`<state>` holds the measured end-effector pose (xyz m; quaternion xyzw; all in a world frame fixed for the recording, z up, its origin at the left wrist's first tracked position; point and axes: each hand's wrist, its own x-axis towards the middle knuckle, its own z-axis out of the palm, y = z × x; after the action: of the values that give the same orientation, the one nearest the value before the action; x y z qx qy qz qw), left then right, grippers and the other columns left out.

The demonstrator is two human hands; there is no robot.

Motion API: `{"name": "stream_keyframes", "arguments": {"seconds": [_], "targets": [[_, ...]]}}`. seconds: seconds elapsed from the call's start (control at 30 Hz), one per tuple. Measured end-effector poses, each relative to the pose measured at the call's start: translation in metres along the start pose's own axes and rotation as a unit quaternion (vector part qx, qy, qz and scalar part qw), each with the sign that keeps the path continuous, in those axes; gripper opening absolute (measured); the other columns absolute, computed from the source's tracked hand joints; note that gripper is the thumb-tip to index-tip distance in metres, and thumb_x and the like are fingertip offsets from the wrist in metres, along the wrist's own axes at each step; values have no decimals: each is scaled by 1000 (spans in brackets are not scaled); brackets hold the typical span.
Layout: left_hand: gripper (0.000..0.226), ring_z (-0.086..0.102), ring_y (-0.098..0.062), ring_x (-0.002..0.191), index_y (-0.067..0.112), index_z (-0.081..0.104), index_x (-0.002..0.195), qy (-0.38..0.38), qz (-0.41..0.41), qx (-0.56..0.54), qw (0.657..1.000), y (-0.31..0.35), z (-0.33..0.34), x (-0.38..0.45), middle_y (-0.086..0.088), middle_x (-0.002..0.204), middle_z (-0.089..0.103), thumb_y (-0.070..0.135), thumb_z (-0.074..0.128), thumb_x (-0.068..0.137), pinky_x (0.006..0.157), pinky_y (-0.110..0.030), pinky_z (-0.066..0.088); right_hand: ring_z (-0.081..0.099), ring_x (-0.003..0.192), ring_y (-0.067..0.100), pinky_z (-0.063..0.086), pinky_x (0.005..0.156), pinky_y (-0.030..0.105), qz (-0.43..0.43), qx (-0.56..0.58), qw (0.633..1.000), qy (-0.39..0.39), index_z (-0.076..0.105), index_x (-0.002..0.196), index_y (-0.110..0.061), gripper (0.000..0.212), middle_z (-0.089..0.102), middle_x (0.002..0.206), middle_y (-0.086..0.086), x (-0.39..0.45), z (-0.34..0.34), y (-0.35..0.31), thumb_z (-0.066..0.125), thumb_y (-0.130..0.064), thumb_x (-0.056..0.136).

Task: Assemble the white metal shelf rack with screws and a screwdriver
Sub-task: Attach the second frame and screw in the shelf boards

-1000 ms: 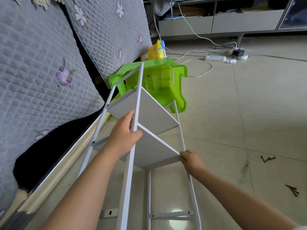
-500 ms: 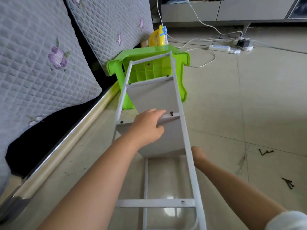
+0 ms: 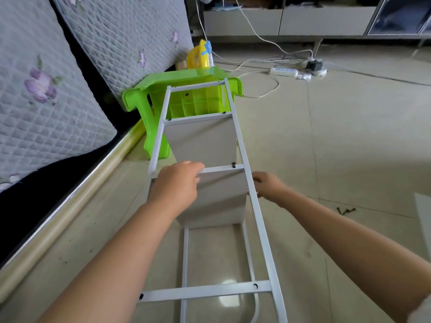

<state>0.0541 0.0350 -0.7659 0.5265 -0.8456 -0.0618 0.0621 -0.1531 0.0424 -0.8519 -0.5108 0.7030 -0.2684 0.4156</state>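
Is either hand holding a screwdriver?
No: the left hand grips the white metal rack's crossbar, the right hand its side rail.

Green stool (image 3: 156,134) and sofa (image 3: 58,113) crowd rack's (image 3: 247,159) left.

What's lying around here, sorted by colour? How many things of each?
White: 2 – the shelf rack, gripped by the left hand and right hand, and the power strip
Green: 1 – the plastic stool
Yellow: 1 – the small basket
Dark: 1 – a cluster of screws, number unclear
Total: 5
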Motion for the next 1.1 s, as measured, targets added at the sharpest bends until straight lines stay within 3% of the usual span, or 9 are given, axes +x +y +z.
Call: {"name": "stream_keyframes", "arguments": {"seconds": [0.13,0.23,0.33,0.53,0.63,0.73,0.83,0.97,1.1], "targets": [[18,52,-29,105,12,54,107,3,-5,70,998,9,0,1,-7,108,58,17,41,95,78,-32,36,54,62,11,46,62,25,-90,130,986,53,48,123,-6,28,59,80,3,-18,-28,-50,38,-11,97],[23,49,-26,113,15,49,115,2,25,104,994,19,6,5,-4,118,55,22,35,98,90,-32,33,54,67,6,48,72,28,-146,-2,989,17,46,127,-14,33,59,90,2,-38,-40,-62,46,-13,94],[39,43,-22,124,16,39,135,6,60,24,998,29,14,9,-2,134,49,26,32,98,104,-36,25,57,76,9,48,71,23,-148,-30,988,-26,45,130,-16,34,58,93,-1,-47,-50,-58,38,-10,97],[45,68,-32,83,-3,66,106,94,119,-142,978,39,22,3,-15,94,71,21,43,76,76,-42,50,56,85,18,46,67,27,7,-133,991,22,55,119,-3,29,64,109,13,-34,-91,9,39,-12,97],[52,58,-31,108,-3,59,119,99,92,-193,972,52,17,6,-16,116,63,16,38,76,91,-33,41,54,84,19,41,59,20,109,-223,968,-34,57,115,1,30,63,113,15,-29,-85,71,39,-13,96],[68,48,-26,120,1,51,129,89,80,-183,976,67,14,12,-13,129,55,41,28,79,96,-27,32,54,109,22,45,85,25,172,-356,916,-65,55,124,-5,36,55,127,9,-34,-69,118,39,-20,95],[73,43,-21,126,4,48,132,80,83,-142,983,77,19,20,-8,137,49,47,26,78,98,-27,32,46,123,24,41,95,29,228,-363,897,-108,40,136,-11,41,44,138,10,-44,-44,151,37,-27,97],[74,44,-21,127,5,50,131,75,102,-83,988,78,21,24,-3,145,40,45,20,76,98,-30,37,51,117,26,42,91,27,267,-343,897,-74,44,125,-7,36,51,129,13,-41,-18,178,45,-22,93],[55,28,-14,137,15,29,144,32,83,-62,994,78,22,28,8,155,16,35,29,93,103,-25,27,59,106,23,47,90,27,299,-319,897,-62,48,117,-3,28,58,117,11,-40,-11,176,48,-11,90]]}}
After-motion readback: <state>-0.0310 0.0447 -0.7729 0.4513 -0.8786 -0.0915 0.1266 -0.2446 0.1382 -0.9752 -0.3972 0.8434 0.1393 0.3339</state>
